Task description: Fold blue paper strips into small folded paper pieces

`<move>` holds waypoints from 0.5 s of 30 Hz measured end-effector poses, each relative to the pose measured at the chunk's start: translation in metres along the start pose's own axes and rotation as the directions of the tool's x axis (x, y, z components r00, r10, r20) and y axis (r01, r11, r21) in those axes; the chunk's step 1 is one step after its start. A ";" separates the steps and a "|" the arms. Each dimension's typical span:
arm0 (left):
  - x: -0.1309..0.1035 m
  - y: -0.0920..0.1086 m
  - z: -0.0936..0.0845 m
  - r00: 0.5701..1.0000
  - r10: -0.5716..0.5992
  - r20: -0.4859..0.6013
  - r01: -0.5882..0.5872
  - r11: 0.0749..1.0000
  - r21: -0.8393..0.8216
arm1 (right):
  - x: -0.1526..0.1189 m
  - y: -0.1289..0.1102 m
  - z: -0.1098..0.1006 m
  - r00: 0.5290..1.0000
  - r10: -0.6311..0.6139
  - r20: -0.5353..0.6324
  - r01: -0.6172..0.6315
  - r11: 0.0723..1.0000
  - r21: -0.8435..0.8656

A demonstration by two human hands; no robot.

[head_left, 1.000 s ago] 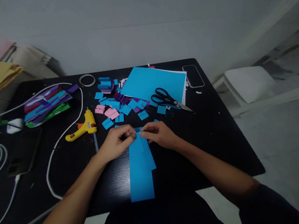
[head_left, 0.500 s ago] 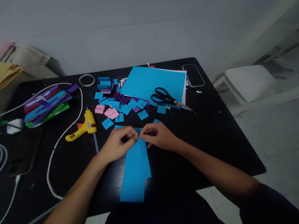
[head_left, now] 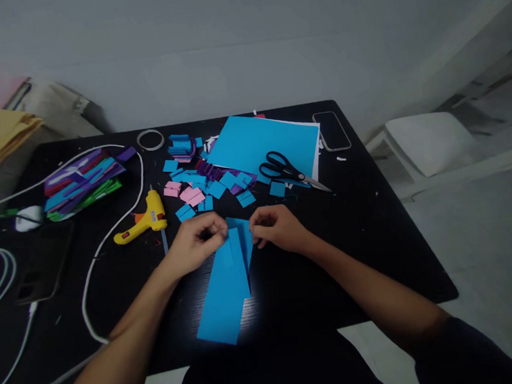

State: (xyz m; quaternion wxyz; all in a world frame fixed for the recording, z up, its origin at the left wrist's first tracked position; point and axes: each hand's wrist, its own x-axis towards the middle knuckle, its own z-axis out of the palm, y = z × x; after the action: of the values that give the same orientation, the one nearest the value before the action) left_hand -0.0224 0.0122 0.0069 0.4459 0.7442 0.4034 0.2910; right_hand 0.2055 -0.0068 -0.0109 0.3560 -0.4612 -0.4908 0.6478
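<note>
Blue paper strips [head_left: 223, 302] lie near the table's front edge, overlapping, with a narrower folded piece [head_left: 238, 256] on top. My left hand [head_left: 201, 238] pinches the upper left edge of the blue paper between thumb and fingers. On the other side my right hand [head_left: 275, 229] has its thumb and fingers pressed together at the upper right edge of the blue paper behind. Small blue squares [head_left: 216, 189] and pink squares [head_left: 192, 196] are scattered beyond my hands. Black-handled scissors [head_left: 292, 172] rest partly on a large blue sheet [head_left: 265, 143].
A yellow glue gun [head_left: 144, 218] lies left of my hands, beside a white cable [head_left: 92, 263]. Farther left are a bundle of coloured paper [head_left: 82, 180] and a dark phone [head_left: 47, 264]. Another phone [head_left: 332, 130] lies at the back right, near a tape ring [head_left: 150, 140] farther left.
My hands have moved apart slightly. The folded blue piece has shifted left and tilted, and a gap now shows between it and the paper near my right hand.
</note>
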 end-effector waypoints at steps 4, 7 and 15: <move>0.001 0.000 -0.003 0.999 -0.029 -0.028 0.029 1.000 -0.008 | 0.001 0.003 0.001 0.999 -0.037 -0.001 0.037 0.999 0.030; 0.001 0.000 0.002 0.999 -0.035 0.000 0.035 0.999 0.001 | -0.001 0.005 0.004 0.991 -0.134 0.009 0.134 0.991 0.002; 0.001 -0.003 0.005 0.999 -0.043 0.007 0.043 0.999 -0.009 | -0.003 0.007 0.002 0.978 -0.192 0.086 0.200 0.975 -0.096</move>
State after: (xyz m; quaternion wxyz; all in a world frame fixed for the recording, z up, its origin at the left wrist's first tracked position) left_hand -0.0191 0.0121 0.0026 0.4568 0.7343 0.4165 0.2805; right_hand 0.2049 -0.0123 -0.0164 0.3747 -0.4035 -0.5803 0.6000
